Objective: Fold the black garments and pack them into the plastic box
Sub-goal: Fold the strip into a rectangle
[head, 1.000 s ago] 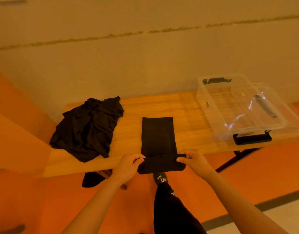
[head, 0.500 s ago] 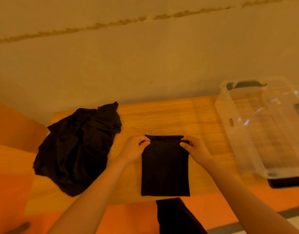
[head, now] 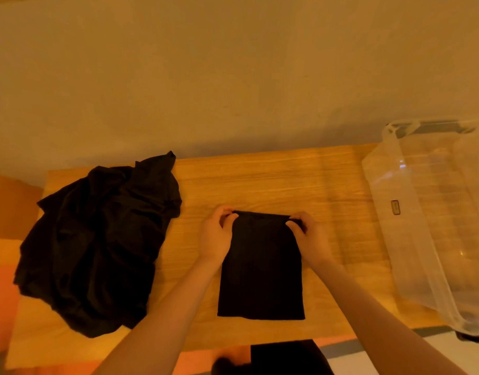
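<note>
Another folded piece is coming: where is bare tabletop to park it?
Bare wood lies beyond the folded garment, between the crumpled pile and plastic box. A narrower strip lies beside the box. The table's left end is crowded.

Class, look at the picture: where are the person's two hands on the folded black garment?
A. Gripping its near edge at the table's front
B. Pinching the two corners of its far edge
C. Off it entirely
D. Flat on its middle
B: the left hand and the right hand each pinch a corner at the far edge of the folded black garment, which lies flat on the wooden table.
</note>
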`<state>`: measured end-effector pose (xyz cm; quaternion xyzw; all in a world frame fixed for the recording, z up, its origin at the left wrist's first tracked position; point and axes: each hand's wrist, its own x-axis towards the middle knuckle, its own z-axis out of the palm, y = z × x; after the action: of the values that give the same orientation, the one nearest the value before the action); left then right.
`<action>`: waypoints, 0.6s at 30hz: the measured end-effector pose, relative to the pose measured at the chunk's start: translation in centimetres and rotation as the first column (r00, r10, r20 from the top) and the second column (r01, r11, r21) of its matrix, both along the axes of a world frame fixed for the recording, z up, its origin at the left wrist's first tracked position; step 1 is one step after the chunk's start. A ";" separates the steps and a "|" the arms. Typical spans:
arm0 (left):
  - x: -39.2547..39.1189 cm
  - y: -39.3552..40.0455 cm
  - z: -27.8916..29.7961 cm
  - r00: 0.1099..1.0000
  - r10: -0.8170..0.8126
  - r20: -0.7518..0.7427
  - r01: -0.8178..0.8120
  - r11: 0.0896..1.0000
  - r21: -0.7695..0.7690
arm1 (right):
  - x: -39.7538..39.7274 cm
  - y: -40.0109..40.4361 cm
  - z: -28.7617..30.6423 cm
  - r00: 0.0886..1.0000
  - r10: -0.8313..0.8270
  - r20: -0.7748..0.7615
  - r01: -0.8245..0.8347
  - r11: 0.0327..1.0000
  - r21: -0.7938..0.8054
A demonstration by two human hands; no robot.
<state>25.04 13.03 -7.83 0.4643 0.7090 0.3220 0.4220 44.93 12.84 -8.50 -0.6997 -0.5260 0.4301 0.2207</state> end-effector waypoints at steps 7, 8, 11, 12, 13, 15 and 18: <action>0.4 1.1 -0.8 0.994 -0.049 -0.100 0.054 0.997 0.053 | -0.2 0.7 -0.3 0.993 0.053 0.108 -0.050 0.998 -0.032; 0.4 1.2 -1.0 0.992 -0.031 -0.123 0.038 0.998 0.056 | -0.1 0.7 -0.4 0.992 0.045 0.117 -0.041 0.999 -0.034; 0.7 1.8 -1.1 0.980 -0.026 -0.195 0.040 0.997 0.066 | 0.0 0.9 -0.4 0.991 0.032 0.134 -0.030 0.999 -0.019; 0.8 2.0 -1.3 0.977 -0.025 -0.213 0.039 0.997 0.063 | 0.0 0.9 -0.4 0.990 0.035 0.135 -0.034 0.999 -0.005; 0.8 2.2 -1.3 0.973 -0.024 -0.228 0.038 0.998 0.058 | 0.0 0.9 -0.4 0.990 0.036 0.139 -0.038 0.999 0.014; 0.9 2.4 -1.5 0.967 -0.031 -0.255 0.046 0.997 0.056 | 0.1 0.8 -0.5 0.986 0.030 0.162 -0.040 0.997 0.061; 1.0 2.3 -1.7 0.953 -0.049 -0.298 0.062 0.997 0.035 | 0.5 0.3 -0.5 0.975 -0.025 0.222 0.006 0.997 0.082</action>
<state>26.04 15.32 -9.57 0.5362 0.7437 0.2522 0.3094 45.46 13.12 -9.02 -0.7381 -0.5590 0.3254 0.1918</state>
